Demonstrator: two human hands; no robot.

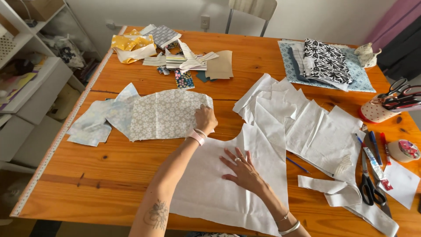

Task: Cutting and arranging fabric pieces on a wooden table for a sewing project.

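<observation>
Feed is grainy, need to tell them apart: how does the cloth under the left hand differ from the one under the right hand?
The flowered cloth is grey with small white blossoms; the white cloth is plain. The left hand grips the flowered cloth's edge; the right hand lies flat on the white cloth. Both lie flat on the wooden table.

- Setting: a home sewing room, arranged around a large wooden table (pixel 131 175).
- Beyond the left hand (pixel 205 119): floral cut fabric pieces (pixel 162 115), with a heap of patterned scraps (pixel 175 52) farther off.
- Under the right hand (pixel 242 171): a white fabric panel (pixel 210 193); more white cut pieces (pixel 298 123) lie just right of it.
- Far right of that hand: black-handled scissors (pixel 370 188), pens (pixel 379 147), a roll of tape (pixel 403 150), a dotted cup holding more scissors (pixel 377 110).
- Far beyond it: folded printed cloths (pixel 326 61).
- Left table edge: a measuring tape strip (pixel 57 136).
- Further left: white shelving (pixel 30 87), domestic in kind.
</observation>
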